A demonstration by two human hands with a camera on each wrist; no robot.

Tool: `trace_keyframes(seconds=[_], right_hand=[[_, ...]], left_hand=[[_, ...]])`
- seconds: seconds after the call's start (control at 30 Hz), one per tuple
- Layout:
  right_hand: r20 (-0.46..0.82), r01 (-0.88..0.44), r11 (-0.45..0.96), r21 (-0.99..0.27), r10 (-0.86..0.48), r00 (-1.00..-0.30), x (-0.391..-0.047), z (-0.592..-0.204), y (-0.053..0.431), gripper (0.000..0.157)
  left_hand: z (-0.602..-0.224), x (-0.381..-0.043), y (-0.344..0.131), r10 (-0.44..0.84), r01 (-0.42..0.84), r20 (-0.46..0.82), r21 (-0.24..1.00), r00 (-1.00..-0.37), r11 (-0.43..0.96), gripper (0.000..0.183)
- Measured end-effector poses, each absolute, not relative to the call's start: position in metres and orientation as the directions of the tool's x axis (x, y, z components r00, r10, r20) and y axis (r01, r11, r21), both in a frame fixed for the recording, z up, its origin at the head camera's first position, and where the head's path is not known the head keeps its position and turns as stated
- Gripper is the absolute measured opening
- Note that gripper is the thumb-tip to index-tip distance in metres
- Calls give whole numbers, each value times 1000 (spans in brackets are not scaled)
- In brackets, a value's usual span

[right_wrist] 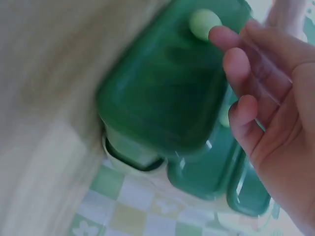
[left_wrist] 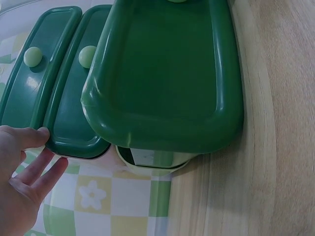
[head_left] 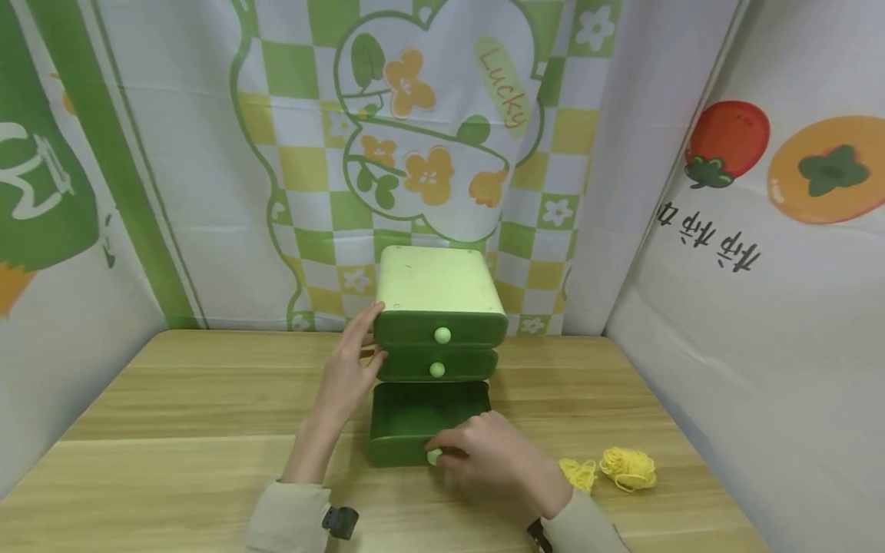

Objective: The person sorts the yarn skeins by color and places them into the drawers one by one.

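A small drawer cabinet [head_left: 439, 280] with a pale green top and dark green drawer fronts stands on the table. Its bottom drawer [head_left: 430, 407] is pulled out, and the part of its inside that shows is bare. My right hand [head_left: 487, 453] holds the bottom drawer's round knob [right_wrist: 203, 24] at the fingertips, its other fingers loosely bent. My left hand [head_left: 346, 376] rests against the cabinet's left side with fairly straight fingers. One digit touches the edge of the middle drawer [left_wrist: 78, 123]. The top drawer [head_left: 408, 329] and middle drawer sit pushed in.
Two bundles of yellow yarn lie right of my right forearm: one yarn bundle [head_left: 628, 468] in full view, the other yarn bundle [head_left: 577, 475] partly covered by the arm. A patterned curtain [head_left: 304, 169] hangs behind the wooden table [head_left: 207, 399]. Printed cloth walls [head_left: 760, 322] flank both sides.
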State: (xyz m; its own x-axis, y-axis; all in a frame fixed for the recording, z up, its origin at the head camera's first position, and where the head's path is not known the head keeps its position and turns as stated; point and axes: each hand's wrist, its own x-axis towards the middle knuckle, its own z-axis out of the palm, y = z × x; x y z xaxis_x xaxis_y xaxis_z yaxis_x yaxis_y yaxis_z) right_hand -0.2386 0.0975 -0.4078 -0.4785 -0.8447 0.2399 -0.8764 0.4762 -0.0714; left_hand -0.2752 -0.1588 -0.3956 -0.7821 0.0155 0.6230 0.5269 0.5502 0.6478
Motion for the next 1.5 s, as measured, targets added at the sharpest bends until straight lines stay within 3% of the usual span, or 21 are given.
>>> trace_keyframes(seconds=[0.4,1.07,1.5], right_hand=[[245,-855,497,-152,-819,-519,-252,-384,134,20],[66,-683,652,-330,-706,-705,-263,-370,171,26],[-42,-576,709,-407,-645,-763,-274,-378,190,28]], left_hand=[[-395,-275,-159,13,533,634,639,-774,554,87],[-395,-274,-159,17,527,628,637,-778,563,88],[-396,-276,-159,20,526,624,641,-781,560,88]])
